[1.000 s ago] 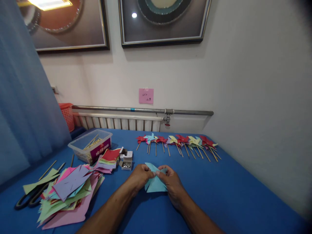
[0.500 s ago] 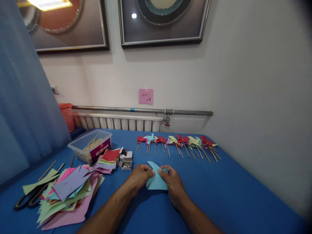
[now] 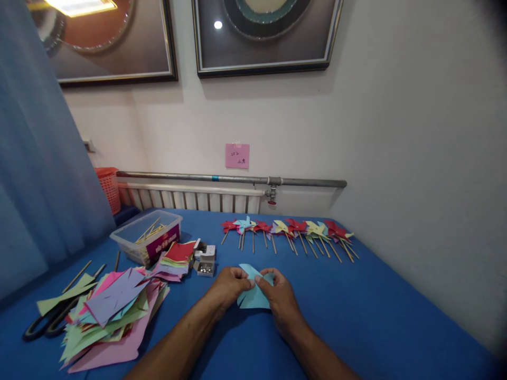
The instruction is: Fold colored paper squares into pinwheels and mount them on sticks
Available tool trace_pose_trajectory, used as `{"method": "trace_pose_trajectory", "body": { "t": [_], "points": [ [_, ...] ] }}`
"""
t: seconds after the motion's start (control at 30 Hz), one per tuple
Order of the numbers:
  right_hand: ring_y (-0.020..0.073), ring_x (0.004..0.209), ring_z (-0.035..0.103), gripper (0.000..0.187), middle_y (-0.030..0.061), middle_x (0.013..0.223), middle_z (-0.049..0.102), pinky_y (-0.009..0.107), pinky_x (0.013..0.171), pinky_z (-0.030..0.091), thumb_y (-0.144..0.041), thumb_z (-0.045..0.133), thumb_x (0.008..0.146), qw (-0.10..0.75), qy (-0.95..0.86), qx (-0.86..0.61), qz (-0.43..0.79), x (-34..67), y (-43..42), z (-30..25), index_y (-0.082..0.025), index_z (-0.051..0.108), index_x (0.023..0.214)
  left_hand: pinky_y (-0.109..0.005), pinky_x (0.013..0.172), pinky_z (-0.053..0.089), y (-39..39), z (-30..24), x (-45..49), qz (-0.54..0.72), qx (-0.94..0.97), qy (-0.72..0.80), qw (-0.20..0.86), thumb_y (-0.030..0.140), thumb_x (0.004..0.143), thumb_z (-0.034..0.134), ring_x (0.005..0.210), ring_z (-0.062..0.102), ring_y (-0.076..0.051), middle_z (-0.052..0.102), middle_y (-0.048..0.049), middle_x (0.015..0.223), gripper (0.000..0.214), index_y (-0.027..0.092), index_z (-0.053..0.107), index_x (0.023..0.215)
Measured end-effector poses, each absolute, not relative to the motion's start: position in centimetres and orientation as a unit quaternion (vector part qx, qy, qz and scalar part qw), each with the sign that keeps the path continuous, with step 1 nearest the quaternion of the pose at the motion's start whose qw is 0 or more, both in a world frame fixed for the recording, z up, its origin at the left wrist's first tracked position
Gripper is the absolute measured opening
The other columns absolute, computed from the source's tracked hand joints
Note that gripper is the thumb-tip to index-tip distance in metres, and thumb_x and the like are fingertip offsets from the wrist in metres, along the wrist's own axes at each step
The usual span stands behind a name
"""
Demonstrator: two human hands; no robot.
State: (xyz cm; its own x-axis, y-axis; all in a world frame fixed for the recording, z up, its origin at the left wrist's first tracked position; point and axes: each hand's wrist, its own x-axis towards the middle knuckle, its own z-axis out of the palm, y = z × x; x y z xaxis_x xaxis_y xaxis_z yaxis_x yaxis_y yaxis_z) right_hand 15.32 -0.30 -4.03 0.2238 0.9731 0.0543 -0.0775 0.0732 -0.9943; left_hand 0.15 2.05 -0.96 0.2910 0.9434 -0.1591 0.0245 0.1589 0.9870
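Note:
A light blue paper square, cut and partly folded, lies on the blue table in front of me. My left hand pinches its folded corners at the centre from the left. My right hand pinches the same paper from the right, fingertips meeting the left hand's at the middle. Both hands are closed on the paper.
A row of finished paper pinwheels on sticks lies at the back. A heap of cut coloured paper, scissors, a clear box of sticks, stacked paper squares and a small box of pins lie left.
The hands have drawn the paper's corners further in toward its centre, and the paper looks smaller and more folded than a second ago. Nothing else has moved.

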Motion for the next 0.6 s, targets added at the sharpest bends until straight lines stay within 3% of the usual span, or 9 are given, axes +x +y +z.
{"method": "trace_pose_trajectory", "body": {
  "t": [0.3, 0.4, 0.5, 0.6],
  "points": [
    [0.0132, 0.049, 0.049, 0.038, -0.0066, 0.060, 0.057, 0.025, 0.047, 0.037, -0.046, 0.081, 0.065, 0.580, -0.444, -0.502, 0.464, 14.8, -0.9, -3.1, -0.023, 0.060, 0.087, -0.024, 0.049, 0.031, 1.6, -0.4, 0.4, 0.375, 0.496, 0.471, 0.625, 0.027, 0.052, 0.077, 0.045, 0.046, -0.009, 0.059, 0.0023, 0.052, 0.022, 0.016, 0.061, 0.061],
    [0.0189, 0.059, 0.061, 0.055, -0.0007, 0.074, 0.069, 0.029, 0.055, 0.047, -0.046, 0.080, 0.067, 0.597, -0.435, -0.474, 0.479, 14.6, -1.1, -2.6, -0.023, 0.059, 0.112, -0.024, 0.049, 0.033, 1.5, 0.0, 0.5, 0.407, 0.452, 0.467, 0.642, 0.024, 0.050, 0.075, 0.046, 0.048, -0.010, 0.060, 0.0011, 0.053, 0.021, 0.016, 0.060, 0.060],
    [0.0248, 0.081, 0.069, 0.079, 0.0064, 0.100, 0.075, 0.036, 0.072, 0.054, -0.039, 0.077, 0.072, 0.597, -0.479, -0.449, 0.461, 14.3, -1.8, -2.1, -0.024, 0.043, 0.142, -0.024, 0.052, 0.037, 1.5, 0.2, 0.4, 0.456, 0.396, 0.455, 0.654, 0.021, 0.050, 0.074, 0.049, 0.050, -0.011, 0.060, 0.0019, 0.055, 0.021, 0.017, 0.058, 0.062],
    [0.0248, 0.098, 0.068, 0.079, 0.0066, 0.120, 0.070, 0.038, 0.089, 0.052, -0.026, 0.073, 0.073, 0.565, -0.557, -0.460, 0.399, 13.9, -2.7, -1.6, -0.028, 0.044, 0.146, -0.025, 0.056, 0.039, 1.7, 0.2, 0.2, 0.499, 0.353, 0.439, 0.659, 0.017, 0.051, 0.073, 0.052, 0.052, -0.012, 0.058, 0.0024, 0.056, 0.021, 0.018, 0.054, 0.061]
  ]
}}
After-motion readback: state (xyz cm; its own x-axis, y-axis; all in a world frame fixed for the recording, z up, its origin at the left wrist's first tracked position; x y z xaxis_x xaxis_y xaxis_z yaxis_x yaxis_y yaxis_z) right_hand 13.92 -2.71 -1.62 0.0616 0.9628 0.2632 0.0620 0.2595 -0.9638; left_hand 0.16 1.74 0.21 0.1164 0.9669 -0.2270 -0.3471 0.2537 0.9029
